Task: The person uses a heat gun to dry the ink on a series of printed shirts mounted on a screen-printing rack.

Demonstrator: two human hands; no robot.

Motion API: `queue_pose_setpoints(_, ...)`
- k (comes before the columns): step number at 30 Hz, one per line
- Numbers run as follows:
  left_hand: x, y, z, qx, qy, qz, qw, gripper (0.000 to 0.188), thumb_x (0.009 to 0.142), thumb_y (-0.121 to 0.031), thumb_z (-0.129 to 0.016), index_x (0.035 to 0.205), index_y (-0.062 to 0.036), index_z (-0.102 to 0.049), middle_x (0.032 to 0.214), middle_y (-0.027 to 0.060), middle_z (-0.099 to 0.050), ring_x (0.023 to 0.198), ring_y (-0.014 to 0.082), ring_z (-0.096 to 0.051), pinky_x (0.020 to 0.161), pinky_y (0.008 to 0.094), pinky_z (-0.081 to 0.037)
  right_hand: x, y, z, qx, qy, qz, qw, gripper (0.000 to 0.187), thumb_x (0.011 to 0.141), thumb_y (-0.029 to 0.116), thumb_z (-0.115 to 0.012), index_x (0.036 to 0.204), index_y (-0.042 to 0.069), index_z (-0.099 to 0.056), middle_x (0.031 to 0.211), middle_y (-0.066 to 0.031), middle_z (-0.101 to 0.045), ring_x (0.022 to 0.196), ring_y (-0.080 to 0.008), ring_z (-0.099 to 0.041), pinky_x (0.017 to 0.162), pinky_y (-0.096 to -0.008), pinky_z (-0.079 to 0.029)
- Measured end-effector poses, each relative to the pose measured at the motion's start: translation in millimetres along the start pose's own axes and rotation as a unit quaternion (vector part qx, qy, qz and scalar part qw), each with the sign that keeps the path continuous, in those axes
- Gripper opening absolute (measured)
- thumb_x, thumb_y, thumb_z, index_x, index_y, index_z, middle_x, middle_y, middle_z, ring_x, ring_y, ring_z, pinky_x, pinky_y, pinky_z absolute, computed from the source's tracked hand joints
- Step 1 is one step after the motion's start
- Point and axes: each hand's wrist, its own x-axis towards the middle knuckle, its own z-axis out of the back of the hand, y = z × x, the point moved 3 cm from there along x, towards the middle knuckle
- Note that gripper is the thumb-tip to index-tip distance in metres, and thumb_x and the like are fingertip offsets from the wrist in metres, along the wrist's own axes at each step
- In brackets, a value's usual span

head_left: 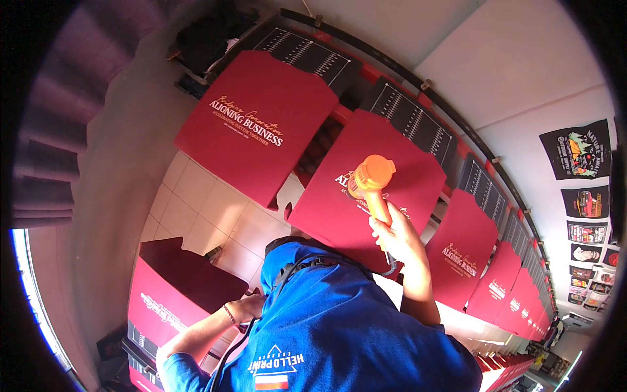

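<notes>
My right hand (396,236) is wrapped round the handle of an orange heat gun (373,175), whose head is over the printed lettering on a dark red fabric panel (339,215). The head hides part of that lettering. The panel lies flat on a board in front of me. At my waist on the left, my left hand (247,307) rests against my blue shirt (339,326), next to a black cord (235,353). Its fingers are mostly hidden there.
Another printed red panel (255,117) lies to the left, and several more, such as this panel (460,251), run off to the right. A black rail (457,121) curves behind the boards. Behind me at left is a red panel (163,294); tiles (202,202) show between.
</notes>
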Motion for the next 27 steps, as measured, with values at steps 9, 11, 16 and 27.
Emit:
queue_pose_setpoints(9,12.0,-25.2,42.0,-0.108,0.024,0.085,0.990,0.034,0.088,-0.026,-0.058,0.114,-0.0043,-0.061,0.106,0.0201,-0.066,0.096,0.0364,-0.063,0.082,0.0439,-0.051,-3.5,-12.7,11.9,0.020,0.007,-0.025,0.999,0.035,0.094,0.020,-0.061,0.121,0.002,-0.048,0.084,-0.0029,-0.057,0.068,-0.0111,-0.058,0.060,-0.0274,-0.052)
queue_pose_setpoints(11,13.0,-25.0,42.7,-0.127,0.030,0.102,0.986,0.036,0.088,-0.029,-0.058,0.115,-0.0043,-0.061,0.107,0.0203,-0.066,0.096,0.0364,-0.063,0.082,0.0440,-0.051,-5.5,-13.4,13.3,0.028,0.005,-0.027,0.999,0.035,0.094,0.020,-0.060,0.121,0.002,-0.048,0.084,-0.0028,-0.057,0.068,-0.0112,-0.057,0.060,-0.0276,-0.052)
queue_pose_setpoints(16,13.3,-23.3,45.2,-0.153,0.031,0.121,0.980,0.041,0.089,-0.035,-0.056,0.116,-0.0045,-0.061,0.109,0.0207,-0.065,0.097,0.0364,-0.063,0.084,0.0441,-0.050,-10.6,-13.0,17.6,0.036,0.014,-0.052,0.998,0.036,0.094,0.020,-0.059,0.123,0.002,-0.048,0.084,-0.0027,-0.057,0.069,-0.0112,-0.057,0.060,-0.0276,-0.052)
queue_pose_setpoints(27,19.7,-31.5,65.1,-0.246,0.075,0.231,0.938,0.060,0.089,-0.055,-0.051,0.120,-0.0047,-0.060,0.116,0.0221,-0.063,0.104,0.0349,-0.062,0.091,0.0428,-0.046,-23.3,-22.7,20.6,0.034,-0.041,-0.033,0.998,0.038,0.094,0.019,-0.060,0.125,0.003,-0.048,0.084,-0.0024,-0.057,0.069,-0.0105,-0.057,0.059,-0.0274,-0.052)
